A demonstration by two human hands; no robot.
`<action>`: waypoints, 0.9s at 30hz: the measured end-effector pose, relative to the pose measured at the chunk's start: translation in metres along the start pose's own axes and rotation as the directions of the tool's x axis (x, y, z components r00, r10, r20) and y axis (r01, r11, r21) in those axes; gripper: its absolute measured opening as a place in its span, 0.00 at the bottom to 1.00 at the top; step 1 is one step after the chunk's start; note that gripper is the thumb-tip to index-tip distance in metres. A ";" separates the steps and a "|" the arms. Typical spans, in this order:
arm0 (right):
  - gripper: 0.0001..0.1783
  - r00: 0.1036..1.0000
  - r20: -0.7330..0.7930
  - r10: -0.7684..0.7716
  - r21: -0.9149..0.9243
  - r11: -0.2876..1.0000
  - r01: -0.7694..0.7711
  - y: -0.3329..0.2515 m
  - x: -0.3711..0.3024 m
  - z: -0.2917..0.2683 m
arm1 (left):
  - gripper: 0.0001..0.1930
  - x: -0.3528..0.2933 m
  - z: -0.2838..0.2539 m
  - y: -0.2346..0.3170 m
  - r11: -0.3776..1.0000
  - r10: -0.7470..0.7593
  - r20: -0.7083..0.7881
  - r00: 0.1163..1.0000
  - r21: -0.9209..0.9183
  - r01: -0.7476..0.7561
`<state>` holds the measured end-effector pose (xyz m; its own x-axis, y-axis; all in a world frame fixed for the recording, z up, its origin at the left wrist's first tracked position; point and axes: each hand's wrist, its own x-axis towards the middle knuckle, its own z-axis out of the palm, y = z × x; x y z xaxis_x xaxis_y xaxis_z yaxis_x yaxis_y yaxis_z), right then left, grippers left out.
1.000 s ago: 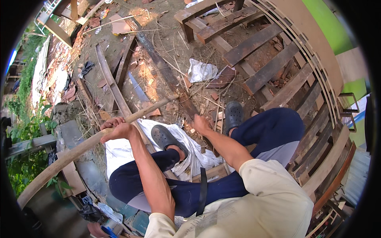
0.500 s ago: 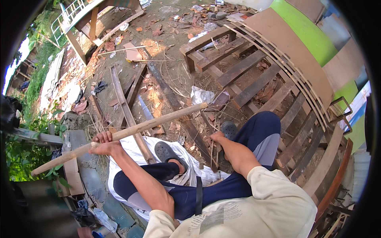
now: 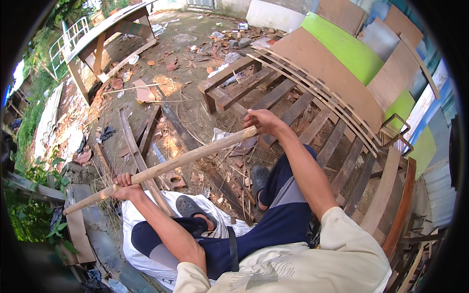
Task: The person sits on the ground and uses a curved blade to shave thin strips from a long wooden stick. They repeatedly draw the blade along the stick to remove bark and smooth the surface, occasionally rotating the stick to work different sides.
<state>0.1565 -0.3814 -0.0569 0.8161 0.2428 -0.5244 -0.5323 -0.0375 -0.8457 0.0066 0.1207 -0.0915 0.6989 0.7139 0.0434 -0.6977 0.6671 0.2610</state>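
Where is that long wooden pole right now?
In the head view, the wooden pole slants from lower left up to the centre, with the left hand gripping it and its upper end at the right hand.

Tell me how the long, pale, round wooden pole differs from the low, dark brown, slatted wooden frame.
Colour: the long, round wooden pole is pale tan; the low, slatted wooden frame is mostly dark brown. Shape: the pole is one rounded length; the frame has many flat slats set apart. Support: the pole is gripped in the bare left hand; the frame stands on the ground. Both are wooden.
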 end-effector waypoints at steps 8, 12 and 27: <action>0.20 0.952 0.015 -0.307 -0.091 0.947 0.307 0.020 -0.067 -0.020 | 0.40 -0.028 0.035 -0.051 0.996 0.079 -0.328 0.941 0.055 -0.065; 0.18 0.954 -0.183 -0.238 -0.171 0.963 0.207 0.036 -0.053 -0.029 | 0.39 -0.037 0.033 -0.072 0.988 0.047 -0.344 0.938 0.152 0.006; 0.19 0.819 -0.504 -0.273 -0.183 0.961 0.208 0.051 -0.045 -0.085 | 0.44 -0.052 0.018 -0.143 0.929 -0.154 -0.211 0.965 0.303 0.214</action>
<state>0.1120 -0.4761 -0.0850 0.9274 -0.2797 -0.2485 -0.3009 -0.1628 -0.9396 0.0734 -0.0156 -0.1142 0.7486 0.6316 -0.2018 -0.4506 0.7079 0.5439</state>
